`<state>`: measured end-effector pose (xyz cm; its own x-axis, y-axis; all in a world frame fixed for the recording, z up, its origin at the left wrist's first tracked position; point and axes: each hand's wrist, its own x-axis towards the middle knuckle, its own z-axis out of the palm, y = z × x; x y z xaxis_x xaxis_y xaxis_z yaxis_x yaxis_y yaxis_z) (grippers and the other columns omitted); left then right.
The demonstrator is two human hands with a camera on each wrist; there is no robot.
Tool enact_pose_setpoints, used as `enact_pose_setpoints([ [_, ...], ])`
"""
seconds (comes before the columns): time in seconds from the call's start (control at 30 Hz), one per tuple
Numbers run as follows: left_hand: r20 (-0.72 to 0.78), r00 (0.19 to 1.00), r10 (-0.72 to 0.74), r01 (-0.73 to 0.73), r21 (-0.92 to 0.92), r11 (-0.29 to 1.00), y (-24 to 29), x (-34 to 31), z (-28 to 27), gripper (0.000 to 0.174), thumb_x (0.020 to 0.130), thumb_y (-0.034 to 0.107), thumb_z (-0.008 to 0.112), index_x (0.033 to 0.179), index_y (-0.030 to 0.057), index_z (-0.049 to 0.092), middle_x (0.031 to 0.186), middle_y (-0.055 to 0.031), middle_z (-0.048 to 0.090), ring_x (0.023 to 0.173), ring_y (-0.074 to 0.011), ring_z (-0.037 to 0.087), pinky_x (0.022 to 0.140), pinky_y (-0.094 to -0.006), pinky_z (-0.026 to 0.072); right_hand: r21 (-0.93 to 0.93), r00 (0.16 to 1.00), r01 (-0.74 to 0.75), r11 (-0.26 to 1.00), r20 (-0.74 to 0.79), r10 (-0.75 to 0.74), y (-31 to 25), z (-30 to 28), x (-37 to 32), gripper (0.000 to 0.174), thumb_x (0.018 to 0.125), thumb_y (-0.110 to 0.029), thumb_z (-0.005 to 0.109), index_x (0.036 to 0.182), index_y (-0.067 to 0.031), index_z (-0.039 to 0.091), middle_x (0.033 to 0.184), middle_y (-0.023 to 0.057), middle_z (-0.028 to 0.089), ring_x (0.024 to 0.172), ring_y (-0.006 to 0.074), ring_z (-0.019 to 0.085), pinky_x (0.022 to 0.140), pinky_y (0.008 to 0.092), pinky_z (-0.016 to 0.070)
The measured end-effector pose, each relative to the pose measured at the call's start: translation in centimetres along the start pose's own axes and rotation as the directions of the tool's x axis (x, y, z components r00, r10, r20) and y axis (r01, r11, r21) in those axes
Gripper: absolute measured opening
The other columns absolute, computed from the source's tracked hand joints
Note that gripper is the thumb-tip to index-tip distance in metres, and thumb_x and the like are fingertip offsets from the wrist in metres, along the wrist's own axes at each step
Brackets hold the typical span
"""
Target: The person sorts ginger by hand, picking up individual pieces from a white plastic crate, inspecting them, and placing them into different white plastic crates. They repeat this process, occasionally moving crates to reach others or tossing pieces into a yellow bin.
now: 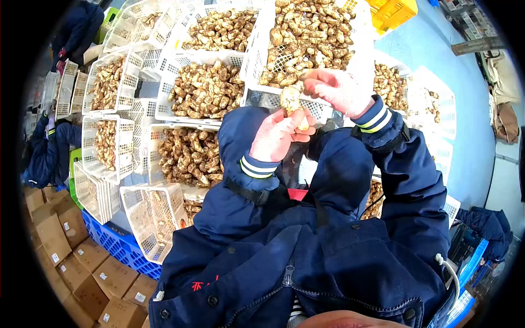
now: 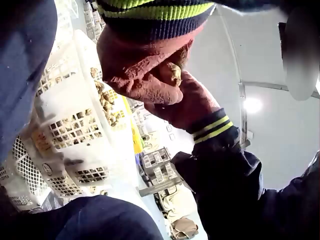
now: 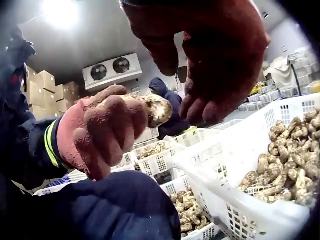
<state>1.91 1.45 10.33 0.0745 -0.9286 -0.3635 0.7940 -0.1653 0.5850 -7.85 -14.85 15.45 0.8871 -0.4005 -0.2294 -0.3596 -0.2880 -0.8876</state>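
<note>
We're in a cold store here: a big stack of white lattice crates [image 1: 199, 54] fills the middle. A pale blue floor [image 1: 459, 93] runs off to the right of it, and there's a yellow crate [image 1: 391, 11] just past its far corner. Down to the left of the stack sit a blue crate [image 1: 117, 246] and rows of labelled cardboard boxes [image 1: 82, 268]. Above the stack there's a grey ceiling with a glaring lamp [image 3: 60, 11], a twin-fan cooling unit [image 3: 111, 69] high on the wall beyond, and more cartons [image 3: 45, 87] piled up behind it.
</note>
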Motion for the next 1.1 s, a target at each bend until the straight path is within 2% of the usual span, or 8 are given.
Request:
enact_pose_setpoints([
  [0.17, 0.092, 0.996, 0.0, 0.001, -0.009, 1.0, 0.7, -0.8, -0.7, 0.034, 0.083, 0.028, 0.058, 0.103, 0.0003, 0.053, 0.089, -0.0105, 0.062, 0.076, -0.0191, 0.06, 0.066, -0.0292, 0.048, 0.259, 0.988, -0.113, 0.959, -0.071, 0.135, 2.3, -2.7, 0.3, 0.039, 0.086, -0.031, 0.053, 0.109, 0.0005, 0.052, 0.091, 0.007, 0.061, 0.075, 0.0101, 0.057, 0.066, 0.0221, 0.0458],
  [0.43, 0.213, 0.976, -0.049, 0.053, -0.013, 0.998, 1.5, -1.2, -2.2, 0.037, 0.084, 0.026, 0.057, 0.11, 0.0005, 0.049, 0.097, -0.0117, 0.06, 0.085, -0.0212, 0.059, 0.072, -0.0323, 0.0466, 0.23, 0.988, -0.157, 0.961, 0.029, 0.154, 2.9, -3.6, 1.5, 0.04, 0.087, -0.029, 0.051, 0.115, -0.0008, 0.047, 0.093, 0.0072, 0.061, 0.074, 0.0063, 0.055, 0.063, 0.0189, 0.0427],
  [0.5, 0.28, 0.959, -0.041, 0.056, -0.048, 0.997, 1.5, -1.2, -2.4, 0.038, 0.084, 0.025, 0.057, 0.112, 0.0009, 0.048, 0.097, -0.0118, 0.06, 0.087, -0.0217, 0.059, 0.074, -0.0331, 0.0459, 0.232, 0.987, -0.153, 0.961, 0.088, 0.135, 2.2, -2.9, 2.0, 0.044, 0.086, -0.026, 0.053, 0.12, -0.0004, 0.044, 0.102, 0.0089, 0.058, 0.085, 0.0095, 0.054, 0.072, 0.0219, 0.0441],
  [0.6, 0.273, 0.962, -0.001, 0.031, -0.106, 0.994, 1.5, -1.3, -2.4, 0.038, 0.085, 0.024, 0.056, 0.113, 0.0013, 0.048, 0.1, -0.0113, 0.059, 0.09, -0.0228, 0.058, 0.077, -0.0346, 0.0455, 0.049, 0.987, 0.028, 0.998, 0.155, -0.036, -0.5, -0.6, 0.4, 0.07, 0.076, -0.019, 0.065, 0.132, 0.001, 0.027, 0.122, 0.0121, 0.046, 0.11, 0.0207, 0.045, 0.091, 0.0322, 0.0382],
  [0.63, 0.229, 0.973, 0.016, 0.012, -0.12, 0.993, 1.4, -1.4, -2.2, 0.038, 0.085, 0.024, 0.056, 0.114, 0.0011, 0.047, 0.102, -0.0113, 0.058, 0.092, -0.0232, 0.057, 0.078, -0.0352, 0.0452, 0.077, 0.976, 0.182, 0.98, 0.108, -0.19, 0.6, 0.9, 0.0, 0.079, 0.065, -0.019, 0.072, 0.129, 0.0026, 0.03, 0.112, 0.0155, 0.051, 0.103, 0.0205, 0.05, 0.086, 0.0309, 0.0413],
  [0.77, 0.257, 0.964, 0.072, -0.039, -0.13, 0.991, 1.4, -1.1, -1.5, 0.044, 0.085, 0.027, 0.057, 0.118, 0.002, 0.043, 0.107, -0.0065, 0.054, 0.097, -0.0175, 0.054, 0.083, -0.0315, 0.0432, -0.467, 0.874, 0.421, 0.778, -0.02, -0.485, -2.6, 4.0, -1.7, 0.086, 0.053, -0.017, 0.073, 0.127, 0.0021, 0.032, 0.114, 0.0207, 0.046, 0.104, 0.0331, 0.048, 0.086, 0.036, 0.0411],
  [0.8, 0.143, 0.987, 0.068, -0.05, -0.125, 0.991, 0.9, -1.1, -0.7, 0.047, 0.083, 0.026, 0.059, 0.119, 0.0009, 0.042, 0.108, -0.0068, 0.053, 0.097, -0.0178, 0.053, 0.084, -0.0313, 0.043, -0.449, 0.858, 0.45, 0.772, -0.025, -0.514, -2.4, 4.3, -1.8, 0.088, 0.052, -0.017, 0.073, 0.127, 0.0015, 0.032, 0.117, 0.0215, 0.043, 0.105, 0.0374, 0.046, 0.088, 0.0375, 0.0398],
  [1.1, 0.03, 0.995, 0.096, -0.097, 0.016, 0.995, 0.8, -1.3, -0.4, 0.033, 0.083, 0.014, 0.057, 0.11, -0.0027, 0.047, 0.098, -0.0072, 0.056, 0.088, -0.0159, 0.055, 0.077, -0.0285, 0.0448, -0.37, 0.932, 0.337, 0.866, -0.001, -0.363, -2.5, 4.6, -2.3, 0.091, 0.055, -0.016, 0.075, 0.131, 0.0005, 0.027, 0.119, 0.0217, 0.042, 0.108, 0.0361, 0.044, 0.091, 0.0358, 0.0374],
])
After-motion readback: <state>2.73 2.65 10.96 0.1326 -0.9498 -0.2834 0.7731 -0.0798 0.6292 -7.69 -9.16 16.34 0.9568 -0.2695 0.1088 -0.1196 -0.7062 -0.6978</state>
